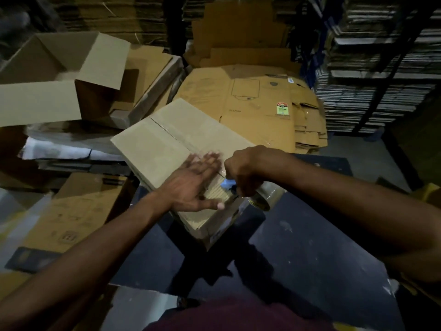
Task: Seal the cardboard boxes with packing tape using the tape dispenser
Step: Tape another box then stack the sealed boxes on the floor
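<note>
A closed cardboard box (167, 144) lies in the middle, its top flaps meeting at a centre seam with clear tape running along it. My left hand (193, 185) lies flat on the near part of the top, fingers straight and blurred. My right hand (241, 168) grips the tape dispenser (257, 194) at the box's near right edge; its blue part and the tape roll show under my fingers.
An open empty box (71, 68) stands at the back left on piled cardboard. Flattened printed cartons (262, 108) are stacked behind the box. Racks of flat cardboard (381, 68) fill the right. Another printed carton (78, 211) lies at the near left. The dark floor (310, 247) is below.
</note>
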A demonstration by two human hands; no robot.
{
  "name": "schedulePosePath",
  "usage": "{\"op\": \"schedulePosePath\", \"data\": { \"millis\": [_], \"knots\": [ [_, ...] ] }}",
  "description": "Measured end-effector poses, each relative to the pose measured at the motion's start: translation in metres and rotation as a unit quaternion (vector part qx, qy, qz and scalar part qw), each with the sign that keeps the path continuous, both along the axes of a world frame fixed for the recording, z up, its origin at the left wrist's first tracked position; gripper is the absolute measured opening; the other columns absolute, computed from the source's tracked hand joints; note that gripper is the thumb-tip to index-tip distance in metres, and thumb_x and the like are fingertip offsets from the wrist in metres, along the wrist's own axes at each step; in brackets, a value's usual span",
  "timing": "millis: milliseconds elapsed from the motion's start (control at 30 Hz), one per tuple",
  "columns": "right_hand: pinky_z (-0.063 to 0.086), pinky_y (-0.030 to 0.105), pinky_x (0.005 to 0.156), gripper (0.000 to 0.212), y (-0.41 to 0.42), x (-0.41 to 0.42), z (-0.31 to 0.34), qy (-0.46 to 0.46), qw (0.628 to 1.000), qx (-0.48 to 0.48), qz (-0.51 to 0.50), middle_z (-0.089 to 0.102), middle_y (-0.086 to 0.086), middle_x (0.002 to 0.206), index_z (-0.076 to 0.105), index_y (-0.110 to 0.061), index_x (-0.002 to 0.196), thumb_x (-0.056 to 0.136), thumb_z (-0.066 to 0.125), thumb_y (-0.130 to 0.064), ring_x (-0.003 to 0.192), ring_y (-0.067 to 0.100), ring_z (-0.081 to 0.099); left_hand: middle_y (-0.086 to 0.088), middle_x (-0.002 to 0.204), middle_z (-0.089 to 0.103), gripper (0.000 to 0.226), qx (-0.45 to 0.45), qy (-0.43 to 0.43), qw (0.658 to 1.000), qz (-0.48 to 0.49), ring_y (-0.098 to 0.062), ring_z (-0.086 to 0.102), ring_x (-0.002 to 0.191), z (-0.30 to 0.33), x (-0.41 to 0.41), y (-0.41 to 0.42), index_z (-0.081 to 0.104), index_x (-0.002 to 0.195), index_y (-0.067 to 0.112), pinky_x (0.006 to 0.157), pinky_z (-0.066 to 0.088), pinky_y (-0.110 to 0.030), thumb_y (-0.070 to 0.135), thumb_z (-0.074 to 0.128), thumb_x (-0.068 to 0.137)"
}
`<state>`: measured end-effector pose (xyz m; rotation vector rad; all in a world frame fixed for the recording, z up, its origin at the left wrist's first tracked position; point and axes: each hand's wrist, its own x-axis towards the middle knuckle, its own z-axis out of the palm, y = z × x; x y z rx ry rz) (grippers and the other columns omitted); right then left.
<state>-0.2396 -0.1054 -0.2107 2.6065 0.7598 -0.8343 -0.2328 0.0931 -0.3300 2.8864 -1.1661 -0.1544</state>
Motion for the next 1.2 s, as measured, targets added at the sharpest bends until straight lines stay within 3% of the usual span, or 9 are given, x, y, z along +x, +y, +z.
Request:
{"op": "schedulePosePath", "data": {
  "millis": [100,167,267,367,567,767,1033,1133,1200],
  "knots": [
    [0.048,0.031,0.061,0.024,0.004,0.001,-0.001,0.002,1.000,0.001,-0.007,0.063,-0.001,0.081,0.054,-0.025,0.075,0.082,0.076,-0.030,0.069,0.021,0.063,-0.009,0.174,0.000,0.121,0.024,-0.002,0.999,-0.030,-0.021,-0.002,0.161,-0.008,0.000,-0.017,0.004,0.168,0.015,0.131,0.000,-0.047,0.099,0.019,0.082],
    [0.047,0.029,0.057,0.019,-0.003,-0.007,0.000,-0.002,1.000,0.009,-0.015,0.066,0.000,0.087,0.065,-0.022,0.087,0.076,0.080,-0.026,0.072,0.021,0.065,-0.008,0.174,-0.008,0.123,0.034,-0.006,0.999,-0.028,-0.019,-0.010,0.161,-0.014,0.002,-0.013,-0.002,0.167,0.015,0.131,-0.001,-0.045,0.100,0.017,0.081],
    [0.041,0.026,0.054,0.039,-0.030,-0.026,-0.003,-0.022,0.999,0.036,-0.014,0.066,0.004,0.097,0.069,-0.020,0.108,0.071,0.080,-0.022,0.083,0.026,0.065,-0.002,0.173,-0.017,0.122,0.026,-0.011,0.999,-0.034,-0.014,-0.015,0.159,-0.019,0.005,-0.009,-0.009,0.166,0.017,0.131,0.001,-0.043,0.100,0.018,0.082],
    [0.044,0.030,0.052,0.023,-0.054,-0.043,-0.018,-0.063,0.996,0.070,-0.011,0.061,0.001,0.091,0.063,-0.024,0.101,0.080,0.073,-0.028,0.078,0.027,0.060,0.002,0.173,-0.017,0.118,0.021,-0.012,0.999,-0.033,-0.010,-0.016,0.159,-0.021,0.006,-0.010,-0.011,0.166,0.019,0.131,0.004,-0.043,0.098,0.019,0.084],
    [0.051,0.034,0.058,0.028,-0.077,-0.062,-0.035,-0.104,0.990,0.096,-0.020,0.062,0.001,0.098,0.063,-0.028,0.112,0.086,0.067,-0.034,0.081,0.027,0.063,0.004,0.173,-0.016,0.116,0.023,0.006,0.999,-0.024,-0.007,-0.016,0.158,-0.018,0.007,-0.011,-0.009,0.167,0.021,0.131,0.004,-0.043,0.098,0.016,0.084],
    [0.046,0.030,0.055,0.034,-0.098,-0.082,-0.047,-0.096,0.991,0.091,-0.031,0.062,-0.007,0.130,0.060,-0.041,0.120,0.086,0.059,-0.041,0.092,0.025,0.064,0.003,0.173,-0.015,0.116,0.026,0.011,0.999,-0.024,-0.008,-0.014,0.159,-0.017,0.006,-0.011,-0.007,0.167,0.019,0.131,0.004,-0.044,0.098,0.014,0.084],
    [0.043,0.030,0.052,0.015,-0.090,-0.095,-0.044,-0.068,0.995,0.044,-0.054,0.055,-0.002,0.082,0.064,-0.025,0.097,0.083,0.068,-0.027,0.069,0.022,0.058,-0.003,0.174,-0.013,0.117,0.037,-0.013,0.999,-0.031,-0.016,-0.010,0.161,-0.015,0.003,-0.012,-0.013,0.166,0.023,0.130,0.006,-0.049,0.099,0.016,0.082],
    [0.046,0.031,0.054,0.026,-0.063,-0.075,-0.060,-0.058,0.995,0.037,-0.070,0.047,-0.001,0.075,0.066,-0.021,0.101,0.076,0.075,-0.020,0.062,0.022,0.054,-0.004,0.174,-0.011,0.110,0.028,-0.020,0.998,-0.044,-0.019,-0.007,0.161,-0.015,0.003,-0.012,-0.014,0.165,0.032,0.130,0.007,-0.050,0.098,0.018,0.083],
    [0.046,0.029,0.051,0.017,-0.054,-0.058,-0.071,-0.037,0.992,0.084,-0.089,0.052,0.001,0.072,0.063,-0.017,0.083,0.073,0.077,-0.019,0.057,0.021,0.053,-0.004,0.175,-0.010,0.109,0.030,-0.021,0.998,-0.043,-0.020,-0.006,0.162,-0.015,0.004,-0.012,-0.011,0.166,0.033,0.130,0.008,-0.050,0.098,0.018,0.083]
  ]
}}
